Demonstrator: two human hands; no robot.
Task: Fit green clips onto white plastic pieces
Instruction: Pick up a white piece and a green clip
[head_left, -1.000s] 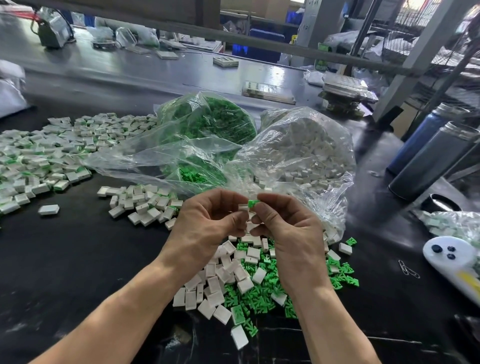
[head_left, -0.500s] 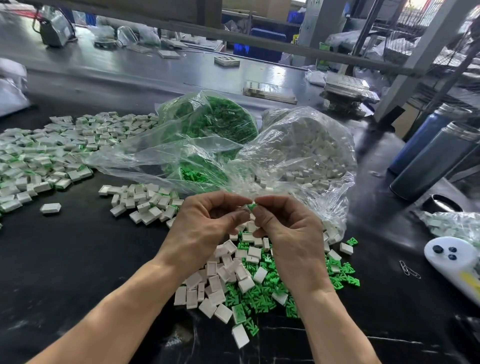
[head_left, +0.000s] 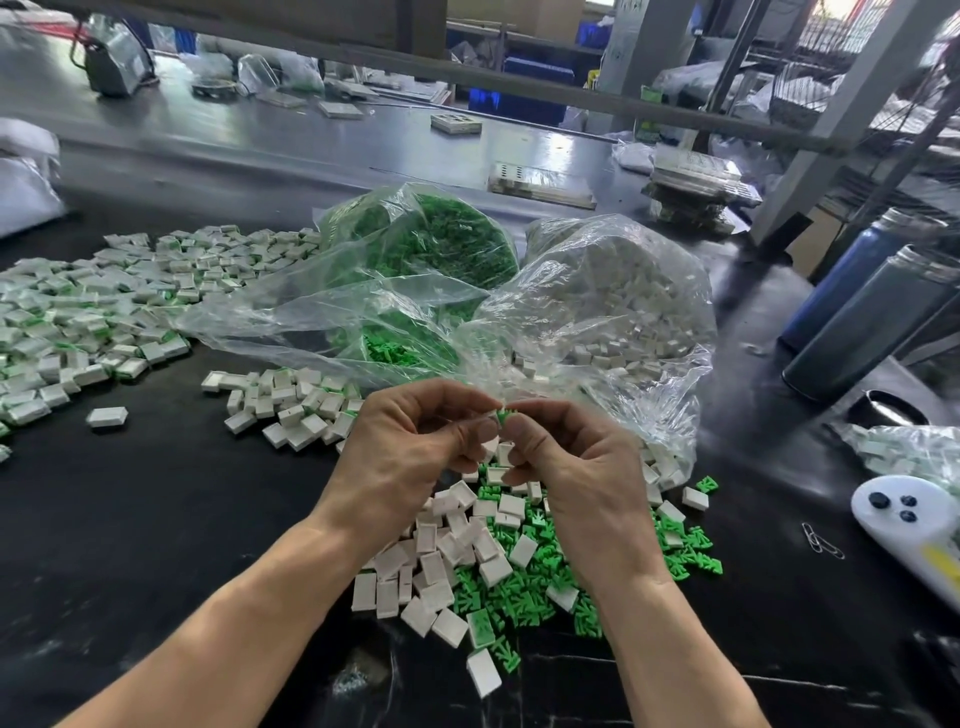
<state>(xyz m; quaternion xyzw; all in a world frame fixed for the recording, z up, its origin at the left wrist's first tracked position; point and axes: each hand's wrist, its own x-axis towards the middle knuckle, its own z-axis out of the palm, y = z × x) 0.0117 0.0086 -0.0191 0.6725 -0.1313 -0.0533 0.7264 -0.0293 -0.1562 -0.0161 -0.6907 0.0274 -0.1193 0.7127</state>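
head view: left hand (head_left: 415, 447) and right hand (head_left: 571, 467) fingers pinch one green clip (head_left: 503, 417) between them.

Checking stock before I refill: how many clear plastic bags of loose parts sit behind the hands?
2: the bag of green clips behind the left hand, the bag of white pieces to its right. Others may be hidden.

Head view — downward, close over bench (head_left: 104, 519)

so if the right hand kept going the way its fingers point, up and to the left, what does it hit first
Almost at once the left hand: the right hand meets it fingertip to fingertip around the green clip. Beyond that lies the clear bag of green clips, though depth is hard to judge.
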